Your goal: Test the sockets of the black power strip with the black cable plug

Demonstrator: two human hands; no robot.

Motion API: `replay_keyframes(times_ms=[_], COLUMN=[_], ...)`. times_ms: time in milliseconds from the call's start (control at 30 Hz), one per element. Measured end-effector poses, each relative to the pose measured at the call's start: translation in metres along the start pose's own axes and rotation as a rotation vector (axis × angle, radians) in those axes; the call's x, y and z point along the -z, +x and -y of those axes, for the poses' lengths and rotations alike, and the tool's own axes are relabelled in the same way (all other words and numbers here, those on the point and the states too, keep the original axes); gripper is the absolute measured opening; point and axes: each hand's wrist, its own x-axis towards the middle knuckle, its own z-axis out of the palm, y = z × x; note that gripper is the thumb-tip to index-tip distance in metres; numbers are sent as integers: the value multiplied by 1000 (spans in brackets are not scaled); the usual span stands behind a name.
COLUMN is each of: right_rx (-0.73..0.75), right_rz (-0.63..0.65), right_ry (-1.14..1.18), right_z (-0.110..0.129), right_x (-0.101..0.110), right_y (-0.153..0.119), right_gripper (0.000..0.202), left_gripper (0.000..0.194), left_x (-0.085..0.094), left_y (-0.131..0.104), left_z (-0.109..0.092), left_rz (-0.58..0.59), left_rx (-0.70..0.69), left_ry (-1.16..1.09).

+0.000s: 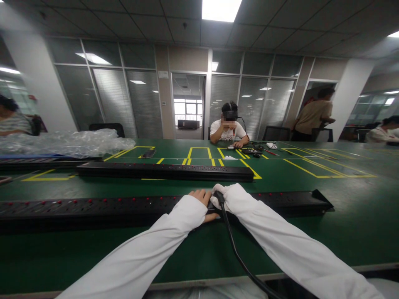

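A long black power strip [124, 204] with a row of red buttons lies across the green table. My left hand [204, 201] is wrapped over the strip near its middle, fingers on the far side and thumb at the near side. Right beside it, my gloved right hand [222, 196] closes around a black plug [220, 198] held at the strip's top. From the plug, a thick black cable [233, 245] runs down past the table's near edge. The plug's front end is hidden by the hand.
Behind lies a second black strip [165, 171]. Clear plastic wrap [65, 142] is heaped at the back left. A person [229, 126] sits across the green table [352, 207], near cables [254, 150] and small parts. Yellow tape marks the surface.
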Motion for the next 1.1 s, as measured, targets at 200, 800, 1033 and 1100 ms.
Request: replay_keyframes(times_ms=[200, 800, 1033, 1100], right_rx=[6, 5, 12, 6], right_rz=[-2, 9, 20, 9], right_ry=[39, 12, 45, 32], right_z=[-1, -1, -4, -4], right_x=[-3, -1, -3, -3], right_y=[2, 1, 2, 2], right_gripper=[31, 30, 31, 31], left_gripper=[66, 68, 68, 69], left_x=[0, -6, -7, -6], left_y=[0, 0, 1, 0], left_z=[0, 2, 2, 2], left_rz=[14, -26, -32, -30], left_rx=[-2, -10, -8, -8], left_ry=[12, 30, 20, 21])
